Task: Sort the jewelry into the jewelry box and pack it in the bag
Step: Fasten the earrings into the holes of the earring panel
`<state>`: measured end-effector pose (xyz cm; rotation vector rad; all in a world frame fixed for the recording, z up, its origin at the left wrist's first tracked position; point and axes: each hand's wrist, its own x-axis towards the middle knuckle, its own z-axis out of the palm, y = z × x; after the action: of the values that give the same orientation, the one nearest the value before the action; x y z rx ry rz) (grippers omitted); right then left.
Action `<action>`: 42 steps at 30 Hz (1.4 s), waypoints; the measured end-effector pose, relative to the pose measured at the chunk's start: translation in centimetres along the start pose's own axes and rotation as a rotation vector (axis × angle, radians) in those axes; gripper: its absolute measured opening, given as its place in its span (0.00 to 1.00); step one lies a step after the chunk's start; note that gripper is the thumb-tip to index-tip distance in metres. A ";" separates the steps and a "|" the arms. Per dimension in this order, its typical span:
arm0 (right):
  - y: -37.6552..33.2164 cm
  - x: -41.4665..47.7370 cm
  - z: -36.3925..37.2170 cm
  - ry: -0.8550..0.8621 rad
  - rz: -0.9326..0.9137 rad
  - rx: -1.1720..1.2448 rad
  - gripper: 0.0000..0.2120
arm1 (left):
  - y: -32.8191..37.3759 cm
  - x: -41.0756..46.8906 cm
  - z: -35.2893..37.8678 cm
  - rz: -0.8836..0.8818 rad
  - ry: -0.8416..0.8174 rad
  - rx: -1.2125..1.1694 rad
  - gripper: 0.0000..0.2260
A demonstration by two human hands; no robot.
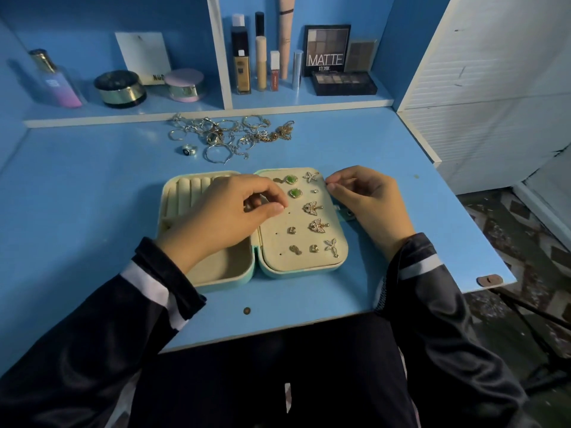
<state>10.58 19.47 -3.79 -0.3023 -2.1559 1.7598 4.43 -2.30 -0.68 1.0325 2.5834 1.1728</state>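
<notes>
Jewelry box (164, 196): we see it lying open and flat on the blue desk (92, 196), right in front of us, between our two forearms.
Box axis: its two halves sit side by side. The hinge and each half's long side run from us toward the shelf, and a small snap tab (347, 214) sticks out to our right.
Box shape and material: rounded corners, a pale turquoise outer shell and a cream, suede-like lining.
Left half: soft padded ring rolls (194, 186) at the far end, running lengthwise, with a plain open compartment (228, 267) nearer us.
Right half: a cushioned earring panel (278, 242) dotted with small pin holes.
Earrings on the panel: two green stones (290, 180) in gold rims, a sparkly starfish (310, 177), two leaf-shaped stone-set pieces (312, 208) and a four-petalled one (331, 247). A few small gold studs sit among them.
Left hand (222, 217): it hovers over the hinge with the fingers curled and the thumb tip meeting the forefinger. We cannot tell whether anything tiny is pinched there.
Right hand (367, 202): it is at the panel's far right edge, with the fingers curled and the fingertips drawn together. We cannot make out what they hold, if anything.
Sleeves: dark, slightly glossy fabric with a pale stripe near each cuff.
Loose jewelry (228, 134): a tangled heap of silver hoops, rings and gold chain lies farther back on the desk, well apart from the box. A chunky ring (187, 149) with a dark centre lies just beside the heap.
Shelf: glossy jars, slim tubes and a dark palette (327, 49) marked MATTE.
</notes>
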 end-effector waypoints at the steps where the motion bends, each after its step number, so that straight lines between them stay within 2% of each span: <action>1: 0.1 0.0 0.0 0.002 -0.002 -0.003 0.02 | -0.1 0.0 0.0 0.000 -0.004 -0.004 0.04; 17: 0.2 0.0 -0.1 -0.013 -0.037 0.011 0.02 | -0.2 0.4 -0.1 -0.032 -0.072 -0.047 0.06; 42: -0.2 -0.2 0.0 0.014 -0.009 0.024 0.03 | -0.4 0.6 0.6 -0.035 -0.006 -0.103 0.08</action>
<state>10.82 19.35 -3.61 -0.2977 -2.1216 1.7726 3.94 -1.70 -1.29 0.9639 2.4962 1.2771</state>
